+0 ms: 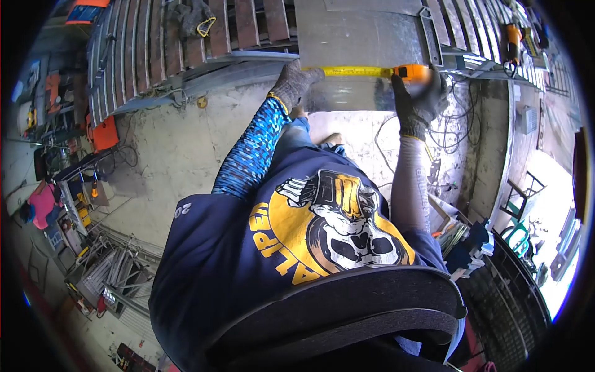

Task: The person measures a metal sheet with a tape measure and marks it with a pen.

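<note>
A yellow tape measure blade (356, 71) is stretched across a grey metal sheet (356, 34) that lies in front of me. My left hand (296, 84), in a grey work glove with a blue patterned sleeve, pins the blade's end at the sheet's left edge. My right hand (416, 96), also gloved, grips the orange tape measure case (414, 72) at the sheet's right side. My dark blue shirt with a yellow skull print fills the lower middle of the view.
Rusty metal slats (155, 49) lie left of the sheet, with more slats and an orange power tool (511, 40) on the right. Loose cables (449, 124) trail over the concrete floor. Metal frames (105, 273) sit at lower left and a tyre (508, 304) at lower right.
</note>
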A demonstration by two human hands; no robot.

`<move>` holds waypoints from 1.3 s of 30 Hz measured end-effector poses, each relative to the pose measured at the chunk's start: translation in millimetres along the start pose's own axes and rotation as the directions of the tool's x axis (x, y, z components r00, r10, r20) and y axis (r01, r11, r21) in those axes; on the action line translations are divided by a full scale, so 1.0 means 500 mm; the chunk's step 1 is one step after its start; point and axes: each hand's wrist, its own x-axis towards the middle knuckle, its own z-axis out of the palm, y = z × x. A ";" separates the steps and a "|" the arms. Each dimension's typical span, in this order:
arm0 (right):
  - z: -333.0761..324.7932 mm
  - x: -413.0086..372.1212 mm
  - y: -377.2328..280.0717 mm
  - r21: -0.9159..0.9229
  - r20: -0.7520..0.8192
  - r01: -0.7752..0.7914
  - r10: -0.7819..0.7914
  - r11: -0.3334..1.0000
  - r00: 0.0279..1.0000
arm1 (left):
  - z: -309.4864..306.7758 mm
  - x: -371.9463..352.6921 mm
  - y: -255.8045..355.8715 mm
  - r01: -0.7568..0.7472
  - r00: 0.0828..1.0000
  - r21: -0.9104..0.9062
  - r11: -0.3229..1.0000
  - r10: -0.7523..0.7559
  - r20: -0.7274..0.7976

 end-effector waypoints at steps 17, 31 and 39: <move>0.017 0.042 0.016 0.209 0.225 -0.008 -0.040 0.978 0.973 | 0.000 -0.001 0.002 -0.012 1.000 0.009 1.000 0.012 0.024; 0.032 0.027 0.028 0.214 0.174 0.035 -0.074 0.976 0.982 | 0.007 -0.006 -0.017 -0.025 0.999 -0.062 0.998 0.023 -0.025; 0.038 0.022 0.045 0.275 0.177 -0.005 -0.046 0.961 0.983 | 0.015 -0.010 -0.026 -0.042 0.999 -0.153 0.987 0.041 -0.010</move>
